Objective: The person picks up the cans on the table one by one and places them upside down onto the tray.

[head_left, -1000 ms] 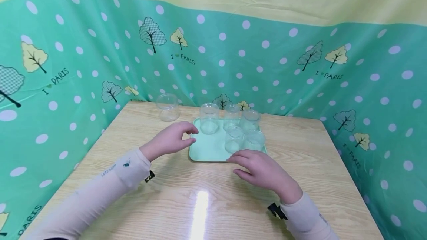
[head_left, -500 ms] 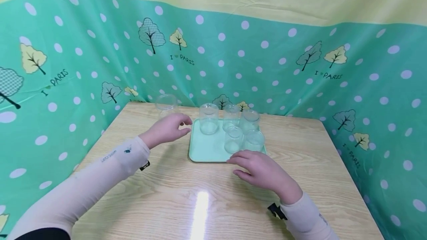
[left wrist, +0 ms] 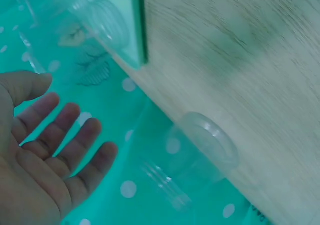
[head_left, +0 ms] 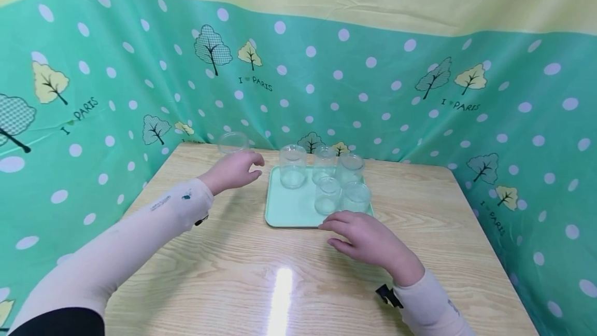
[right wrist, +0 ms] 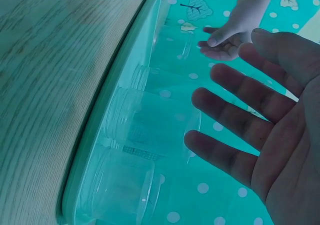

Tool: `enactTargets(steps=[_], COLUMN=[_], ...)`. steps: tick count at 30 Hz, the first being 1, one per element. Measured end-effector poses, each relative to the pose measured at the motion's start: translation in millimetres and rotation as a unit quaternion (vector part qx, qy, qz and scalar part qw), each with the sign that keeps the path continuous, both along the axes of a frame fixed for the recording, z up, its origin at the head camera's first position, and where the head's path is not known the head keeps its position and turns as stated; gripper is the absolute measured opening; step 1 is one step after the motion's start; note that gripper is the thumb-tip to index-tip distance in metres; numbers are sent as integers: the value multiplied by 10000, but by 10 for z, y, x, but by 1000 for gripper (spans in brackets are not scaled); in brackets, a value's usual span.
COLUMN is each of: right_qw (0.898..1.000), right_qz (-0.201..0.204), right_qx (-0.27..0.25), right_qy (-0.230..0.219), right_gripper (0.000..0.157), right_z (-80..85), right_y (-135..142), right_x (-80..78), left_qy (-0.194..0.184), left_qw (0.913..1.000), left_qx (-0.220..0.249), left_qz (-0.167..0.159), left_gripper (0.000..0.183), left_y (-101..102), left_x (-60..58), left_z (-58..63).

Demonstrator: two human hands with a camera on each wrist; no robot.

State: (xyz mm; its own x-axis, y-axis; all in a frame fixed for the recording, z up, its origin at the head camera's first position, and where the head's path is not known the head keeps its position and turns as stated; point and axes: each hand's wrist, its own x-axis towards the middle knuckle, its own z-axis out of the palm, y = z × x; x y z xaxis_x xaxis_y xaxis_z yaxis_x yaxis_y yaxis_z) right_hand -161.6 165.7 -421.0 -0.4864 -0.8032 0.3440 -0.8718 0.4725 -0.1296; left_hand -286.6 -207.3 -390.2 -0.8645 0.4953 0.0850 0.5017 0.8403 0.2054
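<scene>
My left hand point(head_left: 235, 170) hovers at the back left of the table, fingers loosely bent and nothing held. It overlaps the lower part of a wide clear jar point(head_left: 233, 140), hiding it in the head view; the left wrist view shows that jar point(left wrist: 207, 140) apart from the fingertips. On a pale green tray point(head_left: 291, 214) stand several clear jars: a tall one point(head_left: 293, 167) at back left, the others grouped on the right. My right hand point(head_left: 361, 237), relaxed and holding nothing, hovers at the tray's front right edge, near a short jar point(right wrist: 122, 182).
The light wooden table point(head_left: 224, 274) carries the tray near its back edge. A green patterned cloth point(head_left: 382, 97) hangs behind and along both sides, close to the wide jar.
My left hand has drawn away from the tray's left edge, moving left and back until it overlaps the wide jar. My right hand and the jars stay where they were.
</scene>
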Motion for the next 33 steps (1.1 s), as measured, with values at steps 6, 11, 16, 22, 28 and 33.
enactTargets(steps=[6, 11, 16, 22, 28, 33], right_qw=[10000, 9999, 9997, 9995, 9993, 9993], right_qz=[-34, -73, -102, -113, -167, -140], right_qx=[52, 92, 135, 197, 256, 276], right_qy=[-29, -72, -153, -199, -214, -231], right_gripper=[31, 31, 31, 30, 30, 31], right_z=[-16, -20, -4, -6, -24, -2], right_y=[9, 17, -1, -16, 1, -5], right_x=[-1, 7, 18, 29, 26, 26], left_qy=[-89, -26, 315, 424, 85, -6], left_qw=[9999, 9999, 9983, 9972, 9978, 9969], left_qx=[-108, -133, -451, -509, -411, -428], left_qz=[73, 58, 171, 349, 522, 656], left_gripper=[30, 29, 27, 30, 34, 36], left_y=[-25, -54, -124, -201, -244, -291], left_x=[-106, -191, -319, -471, -561, -625], left_z=[-18, -4, 11, 52, 107, 152])
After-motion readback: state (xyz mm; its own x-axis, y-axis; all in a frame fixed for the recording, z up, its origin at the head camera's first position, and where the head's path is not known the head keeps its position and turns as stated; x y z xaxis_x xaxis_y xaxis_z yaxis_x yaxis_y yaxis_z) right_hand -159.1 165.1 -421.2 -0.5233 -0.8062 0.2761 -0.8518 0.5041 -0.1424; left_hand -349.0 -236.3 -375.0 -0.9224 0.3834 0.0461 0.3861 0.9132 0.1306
